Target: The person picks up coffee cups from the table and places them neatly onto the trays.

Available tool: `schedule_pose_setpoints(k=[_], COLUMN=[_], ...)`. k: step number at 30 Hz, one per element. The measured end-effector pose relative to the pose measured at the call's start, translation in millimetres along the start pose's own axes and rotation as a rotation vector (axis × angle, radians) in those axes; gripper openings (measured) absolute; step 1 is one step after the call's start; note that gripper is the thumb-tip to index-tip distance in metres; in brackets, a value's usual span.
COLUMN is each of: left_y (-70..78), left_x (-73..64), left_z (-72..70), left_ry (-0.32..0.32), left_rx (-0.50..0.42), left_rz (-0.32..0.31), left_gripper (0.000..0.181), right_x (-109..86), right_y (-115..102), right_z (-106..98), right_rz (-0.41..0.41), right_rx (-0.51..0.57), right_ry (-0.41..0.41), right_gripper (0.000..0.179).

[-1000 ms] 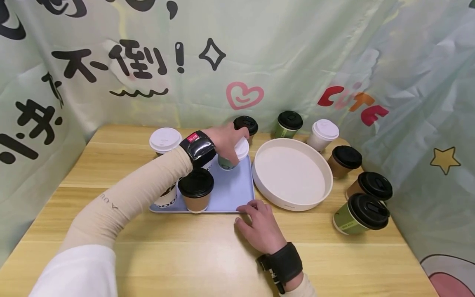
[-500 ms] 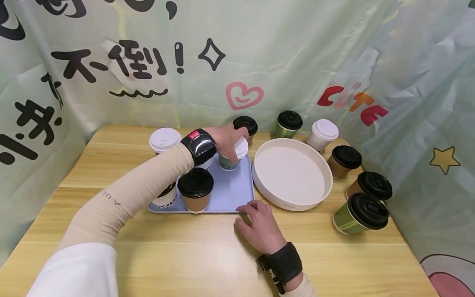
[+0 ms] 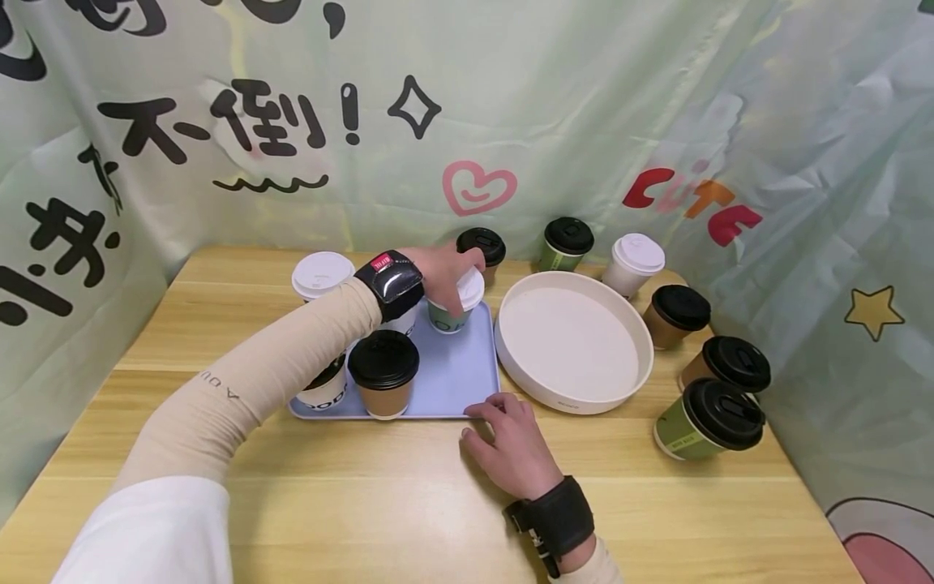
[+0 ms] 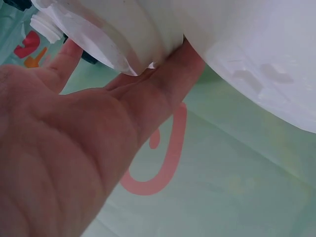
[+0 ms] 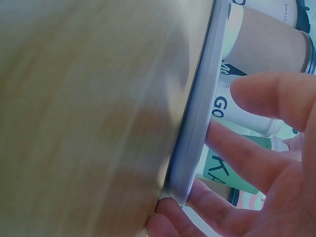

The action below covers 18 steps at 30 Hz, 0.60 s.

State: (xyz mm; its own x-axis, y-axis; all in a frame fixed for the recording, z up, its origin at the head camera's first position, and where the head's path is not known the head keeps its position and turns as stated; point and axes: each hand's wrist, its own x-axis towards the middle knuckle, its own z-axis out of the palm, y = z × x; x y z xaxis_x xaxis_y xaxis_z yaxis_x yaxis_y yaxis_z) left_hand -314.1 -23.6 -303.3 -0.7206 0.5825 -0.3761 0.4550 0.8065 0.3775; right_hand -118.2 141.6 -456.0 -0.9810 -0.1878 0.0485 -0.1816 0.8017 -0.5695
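Note:
In the head view my left hand grips a green paper cup with a white lid, upright at the blue tray's back right. Its thumb lies across the near side; the far fingers are mostly hidden. The left wrist view shows fingers behind a white lid. My right hand touches the tray's front right corner, with fingertips at the rim in the right wrist view and the thumb apart. A brown cup with a black lid and a white cup stand along the tray's front.
A white-lidded cup stands at the back left, partly behind the left arm. A round cream tray sits right of the blue one. Several lidded cups curve around it, including a green cup and a white cup. A printed curtain hangs behind.

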Motion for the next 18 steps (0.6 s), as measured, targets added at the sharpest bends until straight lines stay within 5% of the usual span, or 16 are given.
schedule_pose_setpoints(k=[18], left_y=[0.3], left_x=[6.3], left_z=[1.4], left_ry=[-0.023], left_rx=[0.0], left_rz=[-0.015], left_gripper=[0.08], right_x=[-0.4], right_y=[-0.9], right_z=[-0.7], right_rz=[0.001], right_rx=[0.004], right_ry=[-0.005], right_gripper=[0.026])
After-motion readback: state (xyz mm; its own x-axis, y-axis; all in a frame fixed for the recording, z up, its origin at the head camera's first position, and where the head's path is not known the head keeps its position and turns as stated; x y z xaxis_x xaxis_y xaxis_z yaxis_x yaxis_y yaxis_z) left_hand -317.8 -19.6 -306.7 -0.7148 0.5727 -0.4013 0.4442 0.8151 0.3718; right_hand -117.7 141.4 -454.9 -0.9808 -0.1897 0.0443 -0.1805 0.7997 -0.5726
